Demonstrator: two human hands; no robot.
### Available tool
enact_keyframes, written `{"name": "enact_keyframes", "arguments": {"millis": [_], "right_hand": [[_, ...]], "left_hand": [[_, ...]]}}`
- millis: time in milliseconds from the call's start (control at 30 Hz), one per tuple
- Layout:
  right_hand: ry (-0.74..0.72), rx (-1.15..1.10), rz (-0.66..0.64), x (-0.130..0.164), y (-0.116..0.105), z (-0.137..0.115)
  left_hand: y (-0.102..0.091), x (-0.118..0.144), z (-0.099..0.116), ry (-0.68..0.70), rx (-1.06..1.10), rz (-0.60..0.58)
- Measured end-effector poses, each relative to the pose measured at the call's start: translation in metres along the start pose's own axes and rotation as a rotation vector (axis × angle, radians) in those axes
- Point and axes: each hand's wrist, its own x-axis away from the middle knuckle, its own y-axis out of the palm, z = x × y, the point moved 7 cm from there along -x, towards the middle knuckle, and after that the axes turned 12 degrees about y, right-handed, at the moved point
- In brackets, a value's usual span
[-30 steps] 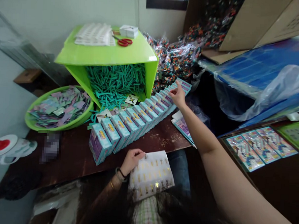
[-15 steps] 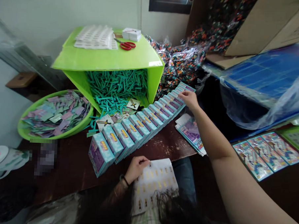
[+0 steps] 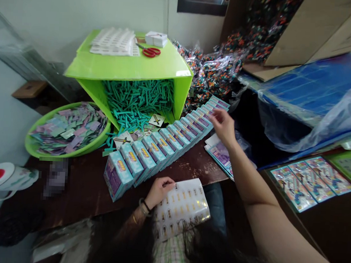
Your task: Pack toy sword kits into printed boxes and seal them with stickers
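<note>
Green bin (image 3: 128, 69), scissors (image 3: 151, 51), perhaps card-filled basin (image 3: 32, 148) behind boxes (image 3: 160, 144).

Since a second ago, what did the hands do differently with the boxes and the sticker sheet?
The right hand drew back along the row of blue boxes, from the far end toward the person. The left hand kept its hold on the sticker sheet. The boxes stayed lined up, none taken or let go.

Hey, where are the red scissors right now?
In the head view, the red scissors lie on top of the tipped green bin, at the back, between white sheets and a small white box.
</note>
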Motion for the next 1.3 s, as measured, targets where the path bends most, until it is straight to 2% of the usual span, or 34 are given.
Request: {"name": "enact_keyframes", "arguments": {"millis": [67, 100, 133, 200, 267, 333, 433, 533, 667, 767, 833, 933, 1033, 1167, 1233, 1300], "right_hand": [[-0.137, -0.099, -0.472, 0.076, 0.035, -0.028], [-0.162, -0.12, -0.652, 0.114, 0.048, -0.037], [-0.145, -0.138, -0.773, 0.146, 0.056, -0.041], [-0.034, -0.16, -0.855, 0.183, 0.062, -0.038], [0.105, -0.182, -0.816, 0.193, 0.057, -0.023], [0.182, -0.212, -0.789, 0.194, 0.051, -0.006], [0.151, -0.238, -0.748, 0.193, 0.045, 0.007], [-0.061, -0.162, -0.64, 0.199, 0.035, 0.002], [-0.415, 0.015, -0.457, 0.219, 0.014, -0.022], [-0.578, 0.032, -0.511, 0.237, 0.006, -0.037], [-0.54, 0.045, -0.518, 0.236, 0.008, -0.036], [-0.389, 0.115, -0.383, 0.219, 0.018, -0.018], [-0.419, 0.149, -0.323, 0.216, 0.024, -0.01], [-0.518, 0.068, -0.398, 0.231, 0.015, -0.02], [-0.448, -0.039, -0.458, 0.231, 0.012, -0.022], [-0.32, -0.127, -0.492, 0.224, 0.016, -0.019]], "left_hand": [[0.002, -0.004, 0.011, 0.061, -0.032, 0.003], [0.003, -0.006, 0.017, 0.101, -0.06, 0.007], [0.003, -0.008, 0.024, 0.144, -0.094, 0.013], [0.003, -0.011, 0.034, 0.223, -0.175, 0.027], [0.002, -0.013, 0.037, 0.261, -0.245, 0.033], [0.005, -0.012, 0.035, 0.26, -0.269, 0.003], [0.012, -0.009, 0.026, 0.19, -0.211, -0.037], [0.016, -0.008, 0.017, 0.1, -0.137, -0.023], [0.016, -0.008, 0.014, 0.052, -0.092, 0.002], [0.016, -0.008, 0.015, 0.032, -0.092, 0.021], [0.018, -0.007, 0.018, 0.041, -0.09, 0.021], [0.024, -0.007, 0.026, 0.07, -0.091, 0.008], [0.023, -0.006, 0.028, 0.071, -0.1, 0.004], [0.018, -0.004, 0.021, 0.048, -0.104, 0.017], [0.019, -0.004, 0.021, 0.073, -0.127, 0.022], [0.023, -0.003, 0.027, 0.153, -0.184, 0.017]]}}
